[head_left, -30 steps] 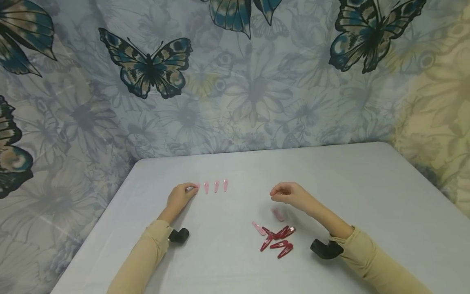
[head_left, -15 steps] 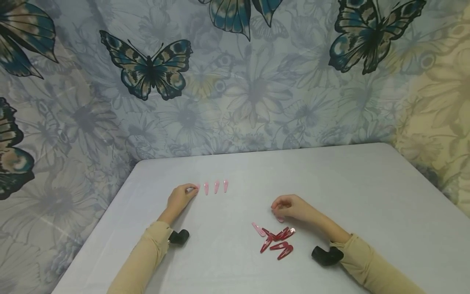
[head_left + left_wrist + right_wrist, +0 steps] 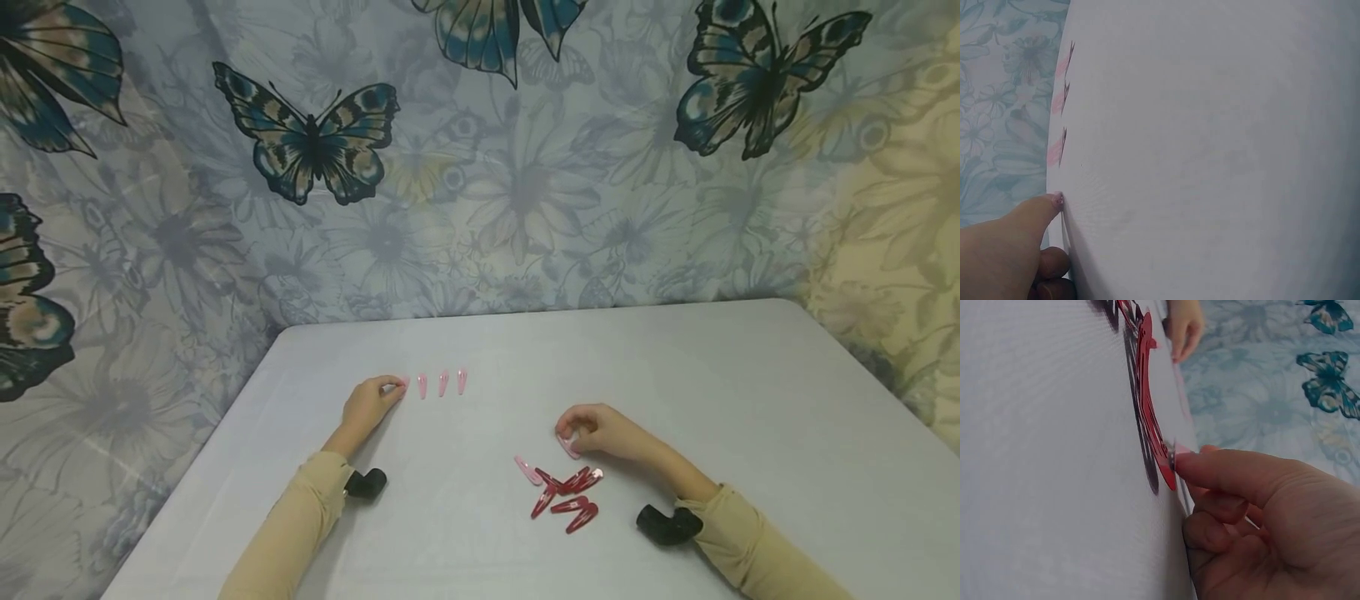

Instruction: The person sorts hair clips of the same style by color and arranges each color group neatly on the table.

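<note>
At the left end of a short row of pink snap hair clips (image 3: 443, 383), my left hand (image 3: 369, 402) pinches a pink hair clip (image 3: 406, 382) between thumb and fingertips. The left wrist view hides most of that clip behind the thumb, with the other row clips (image 3: 1056, 152) lying beyond. My right hand (image 3: 609, 432) pinches another pink hair clip (image 3: 567, 447) close over the table. Just in front of it lies a loose pile of dark red hair clips (image 3: 574, 504), with one pink clip (image 3: 528, 471) at its left edge.
A white-covered table (image 3: 465, 533) stands against a wall covering (image 3: 517, 250) printed with flowers and butterflies. A black wrist device (image 3: 366, 483) is on the left wrist, and another black device (image 3: 667, 525) is on the right.
My right hand has come down to the loose pink clip above the pile and taken hold of it. My left hand has stayed at the row.
</note>
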